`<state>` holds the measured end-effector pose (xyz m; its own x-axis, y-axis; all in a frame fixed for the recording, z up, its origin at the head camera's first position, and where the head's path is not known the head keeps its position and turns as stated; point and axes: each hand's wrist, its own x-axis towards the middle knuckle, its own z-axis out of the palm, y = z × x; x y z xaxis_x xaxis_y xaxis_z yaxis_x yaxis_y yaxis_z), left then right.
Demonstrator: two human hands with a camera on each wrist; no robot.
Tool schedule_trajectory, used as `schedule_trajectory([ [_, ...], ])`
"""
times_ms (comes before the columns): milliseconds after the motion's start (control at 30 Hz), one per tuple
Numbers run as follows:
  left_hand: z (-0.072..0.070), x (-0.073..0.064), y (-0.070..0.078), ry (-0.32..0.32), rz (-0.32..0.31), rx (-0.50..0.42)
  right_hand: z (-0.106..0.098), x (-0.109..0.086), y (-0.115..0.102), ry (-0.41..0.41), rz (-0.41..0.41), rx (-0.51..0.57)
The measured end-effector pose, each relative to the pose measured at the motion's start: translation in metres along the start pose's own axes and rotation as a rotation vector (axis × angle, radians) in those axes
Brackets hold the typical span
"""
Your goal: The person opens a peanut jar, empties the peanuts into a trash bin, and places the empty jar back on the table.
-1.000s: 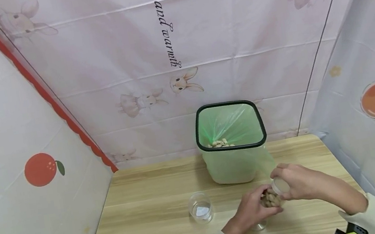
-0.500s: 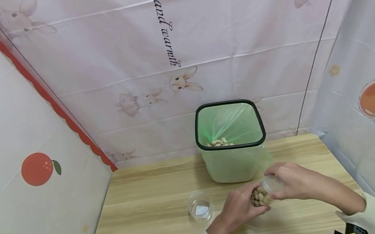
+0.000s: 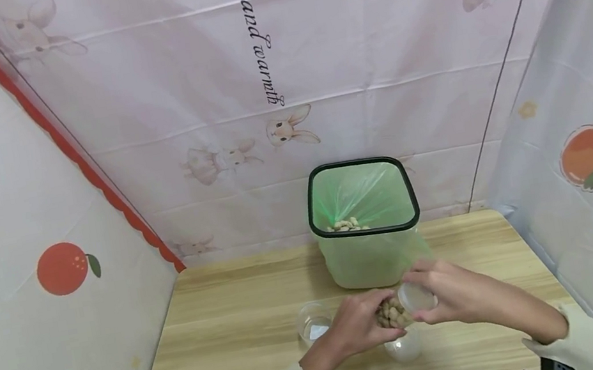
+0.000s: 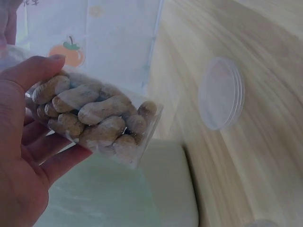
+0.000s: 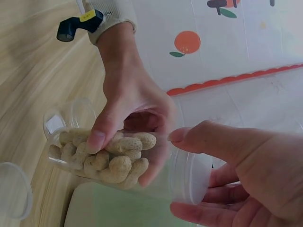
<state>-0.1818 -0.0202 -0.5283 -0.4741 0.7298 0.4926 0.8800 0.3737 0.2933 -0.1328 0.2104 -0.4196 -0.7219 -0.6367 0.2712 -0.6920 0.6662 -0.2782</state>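
Observation:
A clear plastic jar (image 5: 97, 158) part-filled with unshelled peanuts (image 4: 99, 113) lies tilted on its side above the table. My left hand (image 3: 354, 326) grips its body, thumb on one side and fingers on the other. At the jar's mouth end, my right hand (image 3: 456, 292) holds the whitish translucent lid (image 3: 418, 297) by its rim, thumb and fingers on opposite sides. The lid sits on the mouth; how tightly cannot be told. Below the hands, several stacked clear lids (image 4: 221, 93) lie on the table.
Left of my hands stands another clear jar (image 3: 314, 323) with a white slip inside. Behind the hands is a bin (image 3: 369, 261) with a green liner and black rim, holding peanuts (image 3: 346, 225). The wooden table (image 3: 229, 351) meets printed cloth walls (image 3: 220, 216).
Both hands have moved left together with the peanut jar and its lid. The stacked lids on the table now show more fully beneath them.

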Motion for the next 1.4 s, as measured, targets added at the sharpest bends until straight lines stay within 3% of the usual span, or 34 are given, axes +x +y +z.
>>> schedule_trajectory([
  [267,-0.012,-0.001,-0.003,-0.085,0.021,-0.093,0.001,0.0,-0.007,0.075,-0.19,-0.081],
  [433,-0.018,-0.004,-0.003,-0.083,0.03,-0.09,-0.002,0.001,-0.009,0.084,-0.258,-0.1],
  [533,-0.021,-0.006,-0.004,-0.07,0.035,-0.048,-0.003,0.002,-0.011,0.069,-0.258,-0.115],
  [633,-0.023,-0.007,-0.005,-0.046,0.04,0.006,-0.006,0.003,-0.013,0.022,-0.181,-0.086],
  [733,-0.023,-0.008,-0.006,-0.018,0.044,0.063,-0.01,0.004,-0.016,-0.02,-0.032,-0.025],
  [867,-0.022,-0.009,-0.007,0.036,0.033,0.127,-0.013,0.008,-0.02,0.0,0.189,0.031],
  [1000,-0.021,-0.01,-0.007,0.095,0.016,0.154,-0.013,0.014,-0.021,0.028,0.318,0.068],
  [1233,-0.021,-0.01,-0.004,0.132,-0.012,0.201,-0.008,0.016,-0.019,0.046,0.347,0.125],
  [1400,-0.024,-0.011,-0.002,0.115,-0.032,0.204,-0.006,0.015,-0.018,0.074,0.275,0.108],
])
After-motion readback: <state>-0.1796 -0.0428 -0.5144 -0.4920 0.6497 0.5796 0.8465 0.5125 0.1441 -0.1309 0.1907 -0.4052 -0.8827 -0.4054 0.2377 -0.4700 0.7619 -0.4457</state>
